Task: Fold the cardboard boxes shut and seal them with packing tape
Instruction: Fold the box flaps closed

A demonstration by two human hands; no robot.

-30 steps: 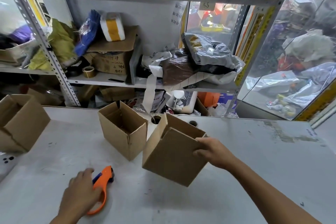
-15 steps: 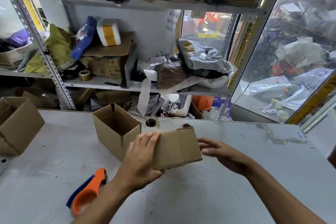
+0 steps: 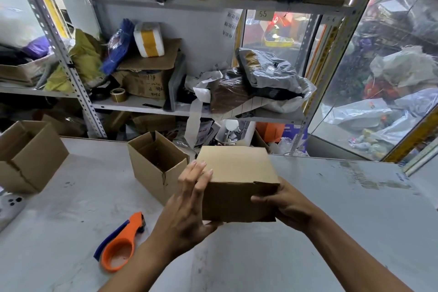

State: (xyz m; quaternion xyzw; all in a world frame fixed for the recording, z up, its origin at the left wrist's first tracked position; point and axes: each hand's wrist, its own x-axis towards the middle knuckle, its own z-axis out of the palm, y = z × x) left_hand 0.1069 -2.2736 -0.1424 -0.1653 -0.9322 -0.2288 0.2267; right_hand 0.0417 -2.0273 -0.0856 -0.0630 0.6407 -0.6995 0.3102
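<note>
A small brown cardboard box (image 3: 237, 178) is held between both hands above the grey table, its visible top face flat and shut. My left hand (image 3: 189, 199) lies against the box's left side, fingers straight up along it and the thumb tucked under the bottom edge. My right hand (image 3: 284, 206) grips the box's lower right corner with curled fingers. An orange and blue tape dispenser (image 3: 122, 242) lies on the table to the left of my left arm. An open cardboard box (image 3: 154, 168) stands just behind my left hand.
A larger open cardboard box (image 3: 30, 156) sits at the table's left edge. The grey table (image 3: 331, 208) ends at metal shelving (image 3: 78, 92) crammed with parcels, bags and a tape roll (image 3: 117, 94). A glass partition (image 3: 379, 78) stands at the right.
The box has turned from its tilted, open position to level, with a flat face up. My left hand left the tape dispenser and came onto the box's left side. The right hand shifted to the lower right corner.
</note>
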